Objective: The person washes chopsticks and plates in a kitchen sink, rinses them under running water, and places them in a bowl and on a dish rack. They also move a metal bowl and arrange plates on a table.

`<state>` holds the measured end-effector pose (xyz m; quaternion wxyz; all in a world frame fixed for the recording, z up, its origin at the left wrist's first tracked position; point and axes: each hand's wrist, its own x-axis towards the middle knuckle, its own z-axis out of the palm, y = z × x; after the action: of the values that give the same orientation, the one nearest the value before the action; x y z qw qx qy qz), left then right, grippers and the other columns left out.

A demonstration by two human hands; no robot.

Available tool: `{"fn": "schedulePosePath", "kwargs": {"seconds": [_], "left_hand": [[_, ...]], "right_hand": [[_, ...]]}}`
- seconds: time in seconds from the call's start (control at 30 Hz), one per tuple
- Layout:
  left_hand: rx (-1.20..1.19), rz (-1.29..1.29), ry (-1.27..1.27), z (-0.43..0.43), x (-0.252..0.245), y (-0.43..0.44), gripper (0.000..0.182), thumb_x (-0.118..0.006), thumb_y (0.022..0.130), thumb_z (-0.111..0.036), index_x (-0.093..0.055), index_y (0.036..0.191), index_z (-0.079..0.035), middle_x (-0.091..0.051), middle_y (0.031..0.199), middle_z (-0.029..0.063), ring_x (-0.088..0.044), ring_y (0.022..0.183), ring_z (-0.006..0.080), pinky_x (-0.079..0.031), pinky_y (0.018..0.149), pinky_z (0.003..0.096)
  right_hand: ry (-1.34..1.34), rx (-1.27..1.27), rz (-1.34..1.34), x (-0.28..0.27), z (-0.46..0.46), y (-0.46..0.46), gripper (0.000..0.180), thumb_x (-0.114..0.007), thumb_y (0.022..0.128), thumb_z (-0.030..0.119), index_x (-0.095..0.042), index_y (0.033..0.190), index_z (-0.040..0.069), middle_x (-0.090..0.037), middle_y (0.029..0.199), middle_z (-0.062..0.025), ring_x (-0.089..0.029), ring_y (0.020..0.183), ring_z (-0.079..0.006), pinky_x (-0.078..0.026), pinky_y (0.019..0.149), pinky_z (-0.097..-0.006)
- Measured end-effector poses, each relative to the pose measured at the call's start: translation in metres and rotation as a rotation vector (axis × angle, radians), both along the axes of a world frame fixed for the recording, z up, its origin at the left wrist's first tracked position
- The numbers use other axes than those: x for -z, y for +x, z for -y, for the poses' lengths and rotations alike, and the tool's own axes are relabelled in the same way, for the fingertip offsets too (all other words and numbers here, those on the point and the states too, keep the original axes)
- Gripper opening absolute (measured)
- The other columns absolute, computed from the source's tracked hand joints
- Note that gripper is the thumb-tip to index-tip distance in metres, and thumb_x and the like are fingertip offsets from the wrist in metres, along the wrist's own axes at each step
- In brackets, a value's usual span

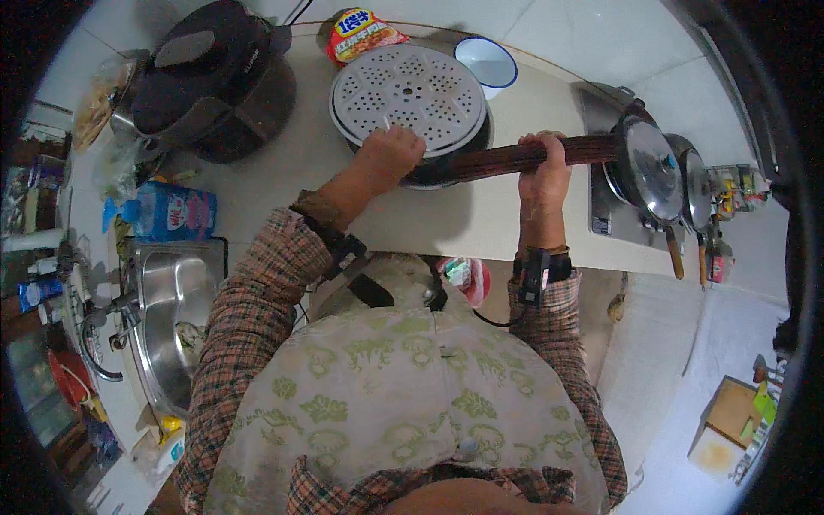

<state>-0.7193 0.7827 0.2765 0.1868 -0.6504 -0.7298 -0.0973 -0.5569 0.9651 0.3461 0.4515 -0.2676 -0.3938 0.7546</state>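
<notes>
A round metal steamer tray (pixel 412 96), pierced with many small holes, sits tilted over a dark pot (pixel 486 132). My left hand (pixel 394 154) has its fingers closed on the tray's near rim. To the right, my right hand (pixel 544 164) grips a bundle of long, dark reddish-brown sticks (pixel 492 163) that look like chopsticks. The bundle lies nearly level, its left end reaching the near side of the pot. Most of the pot is hidden beneath the tray.
Behind the tray are a red food packet (pixel 364 40) and a blue-rimmed white bowl (pixel 486 63). A black electric cooker (pixel 193 84) stands left, above a blue pump bottle (pixel 177 211) and steel sink (pixel 183 283). At right, a glass-lidded pan (pixel 650 174) sits on the stove (pixel 595 193).
</notes>
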Motion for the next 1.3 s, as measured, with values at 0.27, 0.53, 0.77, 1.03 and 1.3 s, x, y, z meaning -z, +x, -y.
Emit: {"fn": "schedulePosePath", "kwargs": {"seconds": [0.27,0.53,0.77,1.03,1.3], "left_hand": [[0.098,-0.020,0.497,0.005,-0.071,-0.064,0.019,-0.063,0.068,-0.014,-0.058,0.085,-0.009,-0.058,0.078,0.0082,-0.060,0.068,0.0251,-0.049,0.056,0.0355],[-0.054,-0.041,0.404,0.000,-0.089,-0.076,0.019,-0.055,0.084,-0.021,-0.058,0.097,-0.008,-0.062,0.089,0.0098,-0.061,0.074,0.0266,-0.051,0.057,0.0341],[-0.133,-0.146,0.426,-0.041,-0.102,-0.130,0.016,-0.053,0.075,-0.020,-0.056,0.087,-0.009,-0.058,0.082,0.0106,-0.058,0.076,0.0311,-0.049,0.062,0.0399],[-0.398,0.081,0.218,-0.072,-0.128,-0.174,0.024,-0.048,0.087,-0.025,-0.059,0.097,-0.006,-0.060,0.094,0.0181,-0.057,0.086,0.0381,-0.047,0.074,0.0451],[-0.450,0.235,0.276,-0.085,-0.139,-0.181,0.027,-0.051,0.087,-0.026,-0.057,0.102,-0.004,-0.059,0.095,0.0194,-0.057,0.086,0.0378,-0.046,0.074,0.0450]], "right_hand": [[0.070,-0.033,0.013,0.005,-0.001,-0.030,0.013,-0.060,0.075,0.005,-0.050,0.084,0.003,-0.053,0.076,-0.0057,-0.055,0.069,-0.0192,-0.045,0.070,-0.0335],[0.300,-0.139,0.287,0.038,-0.001,-0.053,0.013,-0.063,0.076,0.010,-0.055,0.084,0.003,-0.059,0.080,-0.0043,-0.054,0.073,-0.0142,-0.043,0.071,-0.0274],[0.494,-0.206,0.432,0.065,-0.004,-0.068,0.015,-0.066,0.077,0.013,-0.056,0.084,0.006,-0.055,0.076,0.0010,-0.052,0.072,-0.0094,-0.043,0.068,-0.0252],[0.368,-0.309,0.214,0.073,0.002,-0.073,0.013,-0.066,0.075,0.008,-0.055,0.082,0.007,-0.055,0.078,0.0015,-0.052,0.073,-0.0091,-0.044,0.069,-0.0253],[0.568,-0.373,0.485,0.083,-0.007,-0.072,0.012,-0.066,0.073,0.007,-0.055,0.080,0.007,-0.055,0.077,0.0012,-0.052,0.074,-0.0093,-0.044,0.069,-0.0254]]}}
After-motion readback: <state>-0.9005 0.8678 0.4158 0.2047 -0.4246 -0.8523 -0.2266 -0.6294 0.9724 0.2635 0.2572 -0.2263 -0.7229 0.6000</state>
